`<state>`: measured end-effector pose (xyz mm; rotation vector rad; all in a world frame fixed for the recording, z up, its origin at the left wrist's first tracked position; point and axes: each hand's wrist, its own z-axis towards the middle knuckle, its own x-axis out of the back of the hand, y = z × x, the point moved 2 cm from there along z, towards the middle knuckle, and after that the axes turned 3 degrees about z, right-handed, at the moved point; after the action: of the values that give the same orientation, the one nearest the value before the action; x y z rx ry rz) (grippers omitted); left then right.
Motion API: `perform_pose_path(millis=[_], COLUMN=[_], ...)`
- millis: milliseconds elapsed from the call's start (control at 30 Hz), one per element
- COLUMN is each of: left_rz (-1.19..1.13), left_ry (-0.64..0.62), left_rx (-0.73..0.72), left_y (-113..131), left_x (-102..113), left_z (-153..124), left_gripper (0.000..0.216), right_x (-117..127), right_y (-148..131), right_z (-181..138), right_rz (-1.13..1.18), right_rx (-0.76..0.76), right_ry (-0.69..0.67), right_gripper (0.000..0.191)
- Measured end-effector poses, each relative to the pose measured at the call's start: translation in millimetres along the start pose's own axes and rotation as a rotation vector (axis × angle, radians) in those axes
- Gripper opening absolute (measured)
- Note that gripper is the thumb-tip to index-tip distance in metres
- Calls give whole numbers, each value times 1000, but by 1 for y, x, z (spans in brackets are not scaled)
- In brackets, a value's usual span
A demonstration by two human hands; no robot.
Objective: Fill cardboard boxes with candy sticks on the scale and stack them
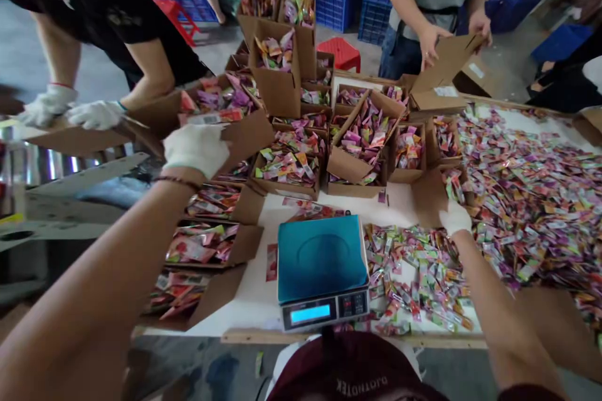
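Note:
My left hand [195,149], in a white glove, is closed on the near wall of a tilted cardboard box [251,138] packed with small pink and purple packets. My right hand [456,219], also gloved, grips the edge of a smaller cardboard box [427,199] at the right; its fingertips are partly hidden among the packets [454,183]. Between my arms stands a digital scale [322,260] with a bare teal pan and a lit blue display. Loose packets [418,269] lie to the right of the scale.
Filled boxes [289,169] crowd the table's middle, some stacked. More filled boxes [202,244] line the left edge. A big heap of packets [540,188] covers the right side. At the left, a co-worker's gloved hands [96,114] hold cardboard; another person opposite handles a carton [444,72].

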<state>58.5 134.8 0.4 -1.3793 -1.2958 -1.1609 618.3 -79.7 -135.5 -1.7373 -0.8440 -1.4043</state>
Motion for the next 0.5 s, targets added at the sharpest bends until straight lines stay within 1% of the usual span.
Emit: perform_pose_path(millis=[67, 133, 200, 233, 267, 300, 367, 433, 500], left_rz=[91, 128, 116, 103, 87, 73, 49, 30, 14], left_ry=[-59, -83, -81, -66, -35, 8, 85, 110, 132], left_rx=[71, 84, 72, 60, 48, 40, 24, -51, -162], left_y=[-5, -10, -12, -12, -10, -8, -3, 1, 5], left_x=[-7, -12, -15, -16, -16, -16, -14, -13, -12], left_z=[19, 26, 26, 23, 19, 14, 1, -15, -31], left_gripper=[60, 64, 64, 63, 62, 61, 62, 66, 72], right_x=[13, 29, 46, 54, 60, 65, 67, 59, 42], right_y=[28, 52, 61, 57, 47, 30, -15, -68, -116], right_z=[-28, -66, -113, -136, -159, -179, -209, -224, -228], right_rz=[-62, -134, -183, -196, -202, -203, -171, -100, -95], right_rx=[16, 110, 238, 299, 367, 451, 642, 792, 878], right_ry=[20, 50, 54, 41, 26, 14, -14, -82, -232], right_gripper=[25, 27, 29, 31, 32, 31, 26, 27, 32])
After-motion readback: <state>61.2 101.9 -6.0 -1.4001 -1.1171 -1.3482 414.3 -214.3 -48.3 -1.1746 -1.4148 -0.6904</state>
